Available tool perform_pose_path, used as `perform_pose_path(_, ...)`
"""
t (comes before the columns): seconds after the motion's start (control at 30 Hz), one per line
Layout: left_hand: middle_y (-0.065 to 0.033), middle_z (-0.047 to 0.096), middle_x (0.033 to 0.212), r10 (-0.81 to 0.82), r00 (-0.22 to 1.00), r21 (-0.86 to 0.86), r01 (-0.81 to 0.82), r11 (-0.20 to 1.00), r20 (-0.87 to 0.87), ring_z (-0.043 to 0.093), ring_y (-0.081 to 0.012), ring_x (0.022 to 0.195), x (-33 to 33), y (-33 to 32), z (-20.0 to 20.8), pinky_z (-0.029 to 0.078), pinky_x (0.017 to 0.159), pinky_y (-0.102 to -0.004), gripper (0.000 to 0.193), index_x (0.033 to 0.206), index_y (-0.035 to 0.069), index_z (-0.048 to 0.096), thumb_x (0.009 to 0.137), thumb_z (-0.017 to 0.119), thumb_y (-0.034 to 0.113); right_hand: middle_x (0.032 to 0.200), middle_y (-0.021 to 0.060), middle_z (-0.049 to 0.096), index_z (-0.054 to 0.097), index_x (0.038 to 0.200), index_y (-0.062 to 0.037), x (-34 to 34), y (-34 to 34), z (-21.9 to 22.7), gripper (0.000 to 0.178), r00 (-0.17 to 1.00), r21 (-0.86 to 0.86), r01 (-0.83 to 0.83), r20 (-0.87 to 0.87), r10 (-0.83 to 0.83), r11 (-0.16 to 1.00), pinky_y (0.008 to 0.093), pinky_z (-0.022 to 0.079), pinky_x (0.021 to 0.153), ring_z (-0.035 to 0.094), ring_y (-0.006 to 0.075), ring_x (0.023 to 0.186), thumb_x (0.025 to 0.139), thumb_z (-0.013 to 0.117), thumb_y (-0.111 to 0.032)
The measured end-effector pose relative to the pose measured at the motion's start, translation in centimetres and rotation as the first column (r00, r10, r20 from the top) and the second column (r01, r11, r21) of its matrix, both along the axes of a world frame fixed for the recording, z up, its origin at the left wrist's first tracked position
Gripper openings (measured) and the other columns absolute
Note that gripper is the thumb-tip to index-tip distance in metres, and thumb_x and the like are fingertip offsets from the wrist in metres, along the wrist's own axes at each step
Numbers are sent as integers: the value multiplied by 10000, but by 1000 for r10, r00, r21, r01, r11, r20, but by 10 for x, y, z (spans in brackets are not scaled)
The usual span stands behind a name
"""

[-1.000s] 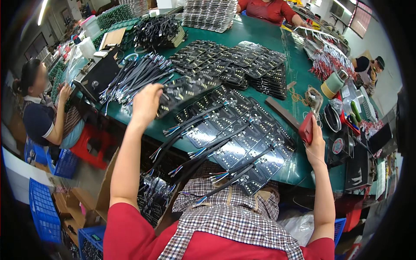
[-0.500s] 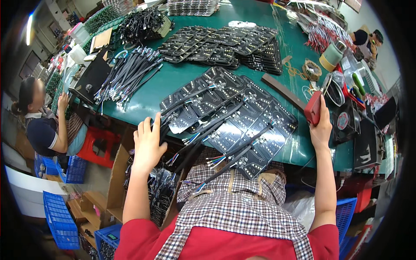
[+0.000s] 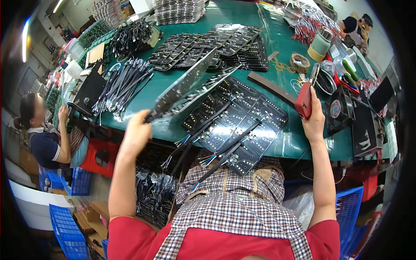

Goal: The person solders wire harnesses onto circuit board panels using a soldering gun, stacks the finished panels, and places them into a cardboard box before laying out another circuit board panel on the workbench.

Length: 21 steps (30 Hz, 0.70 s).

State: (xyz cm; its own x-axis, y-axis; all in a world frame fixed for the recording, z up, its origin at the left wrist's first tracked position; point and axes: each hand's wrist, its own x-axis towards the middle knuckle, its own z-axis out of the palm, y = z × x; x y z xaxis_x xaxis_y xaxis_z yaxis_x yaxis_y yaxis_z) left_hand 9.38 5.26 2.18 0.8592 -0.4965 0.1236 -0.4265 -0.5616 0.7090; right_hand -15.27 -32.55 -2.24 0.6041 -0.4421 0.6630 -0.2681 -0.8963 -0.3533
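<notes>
My left hand [image 3: 139, 129] is closed on the near edge of black circuit boards [image 3: 181, 85], which tilt up off the table in a blurred, slightly fanned pair. Beneath and to their right lie more black circuit boards [image 3: 255, 130], overlapping at the table's front edge. Black sleeved cables [image 3: 236, 146] with coloured wire ends run across these. In my right hand [image 3: 315, 123] is a red hand tool [image 3: 304, 100], its kind unclear, held upright at the boards' right. A metal piece shows above it; I cannot tell whether it belongs to the tool.
Behind are stacked circuit boards [image 3: 208, 43]; at left lies a bundle of black cables [image 3: 123, 89]. A dark flat bar [image 3: 272, 88] rests near the tool. Farther right stand a green flask [image 3: 320, 44] and a small fan [image 3: 338, 109]. Another person [image 3: 47, 134] sits at left.
My left hand has closed on the upper circuit boards and raised them, moving slightly left and tilting them up. The right hand with the red tool has shifted little.
</notes>
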Motion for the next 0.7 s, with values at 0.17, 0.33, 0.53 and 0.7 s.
perform_pose_path(0.17,-242,463,963,-138,982,223,107,969,126,508,-421,802,-83,-14,-48,430,768,-419,610,1274,-14,309,704,513,61,1070,129,525,303,1324,-192,-1,-2,0,848,1000,28,30,-5,-30,999,391,466,712,552,357,888,594,607,114)
perform_pose_path(0.33,-229,512,971,68,996,182,-77,980,53,557,-388,801,-105,-27,-59,450,707,-422,690,1347,71,223,742,556,46,1076,119,526,305,1323,-206,-1,-4,-3,846,1000,15,8,-1,-8,1000,384,472,718,551,355,894,596,615,97)
perform_pose_path(0.53,-116,560,1086,-38,998,-171,27,985,-58,511,-152,1002,-64,-29,-10,382,881,-266,433,1188,-70,428,769,536,-47,1056,121,532,299,1327,-205,-4,-5,-1,868,999,47,-9,38,7,999,383,476,728,557,342,895,580,605,115)
perform_pose_path(0.7,-183,574,1048,-160,986,-102,154,983,-51,567,-205,957,-110,-49,-8,418,829,-290,557,1244,-46,354,769,622,66,1130,129,509,304,1326,-179,-6,-6,1,843,992,81,-1,126,-9,997,364,462,788,535,340,970,589,574,126)
